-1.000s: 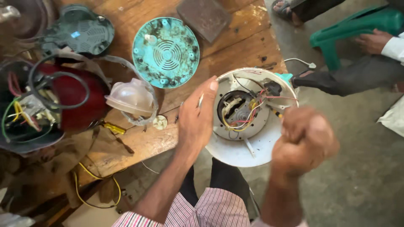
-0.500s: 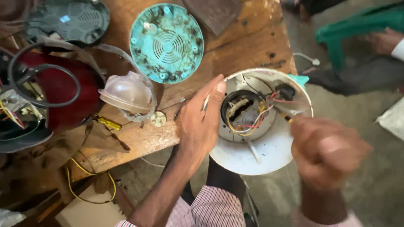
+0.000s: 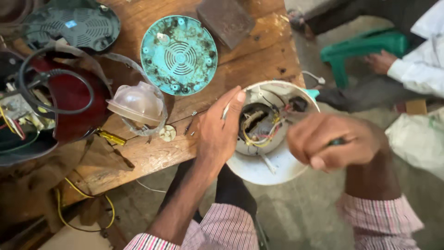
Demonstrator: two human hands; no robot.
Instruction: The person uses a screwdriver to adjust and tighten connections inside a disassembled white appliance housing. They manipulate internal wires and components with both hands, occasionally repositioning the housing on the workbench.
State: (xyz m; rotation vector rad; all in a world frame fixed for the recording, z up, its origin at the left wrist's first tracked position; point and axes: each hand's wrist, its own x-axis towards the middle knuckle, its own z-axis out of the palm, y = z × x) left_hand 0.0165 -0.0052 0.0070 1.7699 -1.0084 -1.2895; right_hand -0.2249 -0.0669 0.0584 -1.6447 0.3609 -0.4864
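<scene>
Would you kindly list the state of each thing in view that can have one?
White appliance base: open, wiring exposed, steadied by the left hand.
Right hand: closed on a tool handle, blurred.
Teal round cover: detached, lying flat on the wooden table.
Clear plastic dome: off, resting on the table.

The one head-worn camera is looking steeply down from just above the wooden bench (image 3: 152,157), sitting close over the left hand (image 3: 217,134) and right hand (image 3: 330,139). It's facing forward, catching a green stool (image 3: 365,46) beyond.
</scene>
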